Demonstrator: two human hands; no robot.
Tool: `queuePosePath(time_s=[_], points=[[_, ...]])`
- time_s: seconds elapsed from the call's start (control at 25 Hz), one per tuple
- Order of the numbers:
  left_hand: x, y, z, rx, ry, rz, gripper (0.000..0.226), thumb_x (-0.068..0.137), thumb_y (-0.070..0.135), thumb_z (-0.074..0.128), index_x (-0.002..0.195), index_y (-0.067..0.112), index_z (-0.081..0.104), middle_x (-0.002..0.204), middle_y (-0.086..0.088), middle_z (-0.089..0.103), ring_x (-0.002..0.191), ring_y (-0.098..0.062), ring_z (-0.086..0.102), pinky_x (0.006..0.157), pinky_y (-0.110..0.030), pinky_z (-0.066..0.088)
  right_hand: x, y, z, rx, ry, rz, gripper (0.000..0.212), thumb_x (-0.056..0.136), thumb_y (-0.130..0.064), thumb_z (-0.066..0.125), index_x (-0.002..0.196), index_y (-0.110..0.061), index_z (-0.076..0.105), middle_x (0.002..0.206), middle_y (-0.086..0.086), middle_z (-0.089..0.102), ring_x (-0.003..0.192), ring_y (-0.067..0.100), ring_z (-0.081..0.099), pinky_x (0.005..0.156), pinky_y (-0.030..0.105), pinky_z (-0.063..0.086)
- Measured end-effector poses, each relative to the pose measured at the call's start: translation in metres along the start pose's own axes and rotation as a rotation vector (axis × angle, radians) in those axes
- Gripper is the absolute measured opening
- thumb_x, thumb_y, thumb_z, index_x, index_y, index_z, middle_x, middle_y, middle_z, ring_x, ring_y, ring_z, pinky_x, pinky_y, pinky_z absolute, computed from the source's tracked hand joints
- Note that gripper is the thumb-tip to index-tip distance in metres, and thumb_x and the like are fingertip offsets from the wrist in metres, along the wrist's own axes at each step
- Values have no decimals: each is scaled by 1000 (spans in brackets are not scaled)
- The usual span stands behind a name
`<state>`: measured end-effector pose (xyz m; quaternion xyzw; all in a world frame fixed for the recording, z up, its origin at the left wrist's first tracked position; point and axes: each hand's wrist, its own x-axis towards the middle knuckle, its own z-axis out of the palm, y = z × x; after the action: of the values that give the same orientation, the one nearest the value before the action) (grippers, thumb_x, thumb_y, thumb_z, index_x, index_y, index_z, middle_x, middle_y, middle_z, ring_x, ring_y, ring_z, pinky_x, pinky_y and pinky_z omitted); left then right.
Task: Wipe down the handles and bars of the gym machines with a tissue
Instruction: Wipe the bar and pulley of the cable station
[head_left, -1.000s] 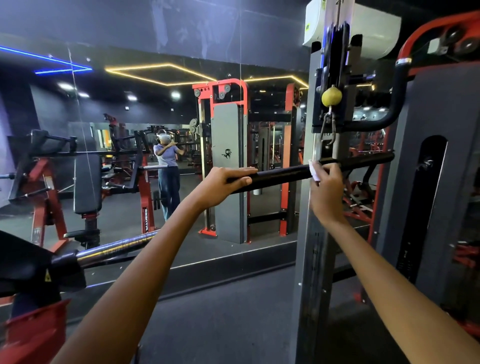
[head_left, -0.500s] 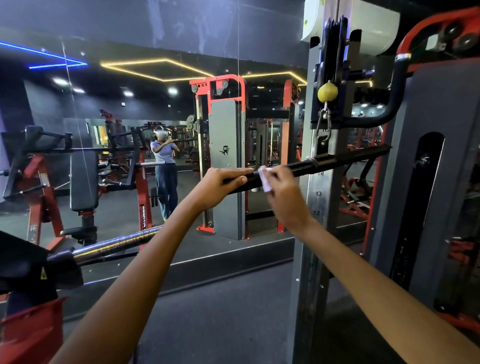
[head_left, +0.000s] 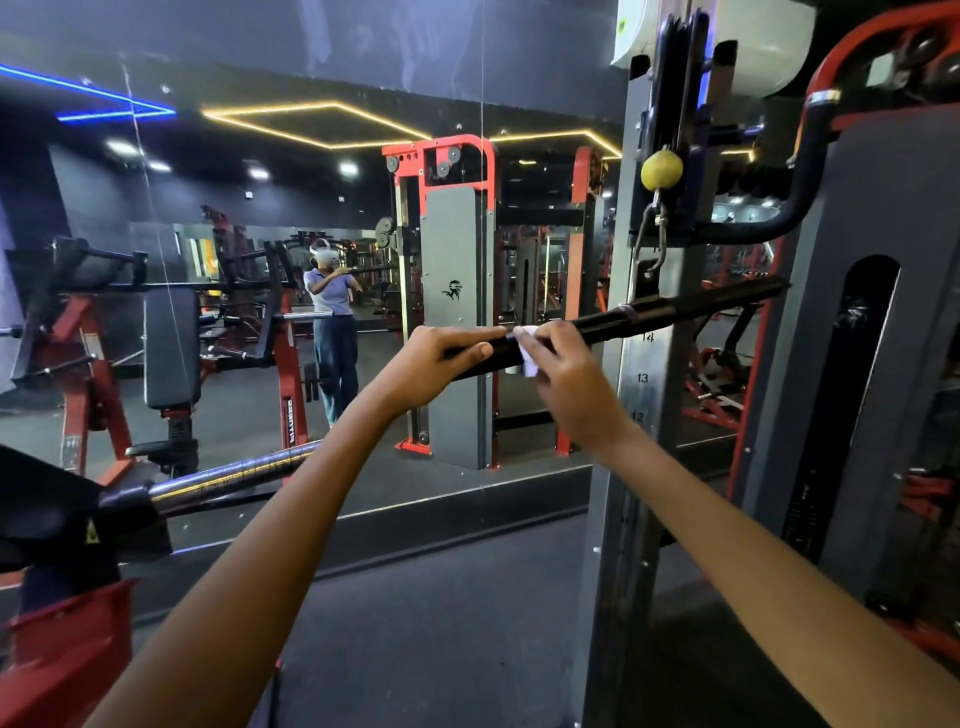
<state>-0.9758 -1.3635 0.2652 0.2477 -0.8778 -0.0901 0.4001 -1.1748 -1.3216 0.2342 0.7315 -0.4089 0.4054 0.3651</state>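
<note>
Your left hand (head_left: 436, 366) grips the black bar (head_left: 675, 317); just beside it your right hand (head_left: 566, 379) pinches the white tissue (head_left: 529, 353) against the bar. The grey upright (head_left: 644, 395) reads 14, 13, 12. Open dark floor (head_left: 441, 623) lies below your arms.

Wall mirror (head_left: 260, 312) reflects red machines; yellow LED strips (head_left: 311, 111) on dark ceiling; grey floor (head_left: 441, 623).
</note>
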Motion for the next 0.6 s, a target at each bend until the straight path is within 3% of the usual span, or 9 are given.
queuePosePath(time_s=[0.04,0.08,0.2,0.28,0.4,0.44,0.48,0.52,0.6], points=[[-1,0,-1,-4,-1,-7,35,98,20,53,132,19,57,125,-6,64,112,-17,62,97,-22,46,-2,19,-5,-45,4,-2,31,91,-5,46,116,7,59,97,18,59,88,26,59,86,33,55],[-2,0,-1,-8,-1,-13,35,98,20,53,132,19,57,125,-5,64,112,-17,62,96,-21,46,-5,37,-10,-66,32,116,29,92,-5,48,116,6,59,97,18,58,89,26,58,85,30,53],[-2,0,2,-3,8,-9,35,98,21,52,132,17,57,127,-5,63,109,-24,63,97,-27,48,1,52,-18,-27,85,642,30,93,-2,51,121,4,57,104,14,54,101,24,51,96,20,39],[-2,2,5,9,6,-4,35,99,21,52,133,18,57,127,-6,63,105,-27,65,96,-33,50,18,14,-10,-13,-15,542,25,92,-2,51,115,4,60,105,12,54,102,22,49,98,27,43],[-3,4,2,-16,10,-7,34,99,17,51,132,15,57,125,-6,64,112,-16,62,95,-14,45,11,-27,-4,126,-23,125,31,88,0,57,118,5,59,103,16,57,98,23,54,94,29,46],[-3,2,0,-22,9,-19,33,99,17,50,132,15,57,125,-6,64,112,-15,61,94,-12,44,0,-25,-3,153,28,103,33,87,-1,57,120,5,58,102,15,57,95,22,55,90,28,49],[-4,0,-1,-24,12,-31,33,100,19,49,132,16,57,124,-7,65,109,-18,62,93,-16,46,-12,-17,-2,176,115,210,35,87,-2,56,122,3,57,103,13,57,92,20,55,84,25,51],[-3,-2,-2,-23,15,-37,33,100,22,48,132,18,58,122,-8,66,106,-24,64,93,-25,49,-18,-6,0,228,251,454,36,88,-2,55,124,-1,56,105,10,56,91,17,55,80,23,52],[-3,-5,-2,-29,14,-48,34,101,29,44,131,22,58,116,-10,68,99,-34,64,91,-41,50,-9,13,-2,467,519,1115,36,89,0,53,124,-8,55,112,8,55,97,19,58,81,23,51]])
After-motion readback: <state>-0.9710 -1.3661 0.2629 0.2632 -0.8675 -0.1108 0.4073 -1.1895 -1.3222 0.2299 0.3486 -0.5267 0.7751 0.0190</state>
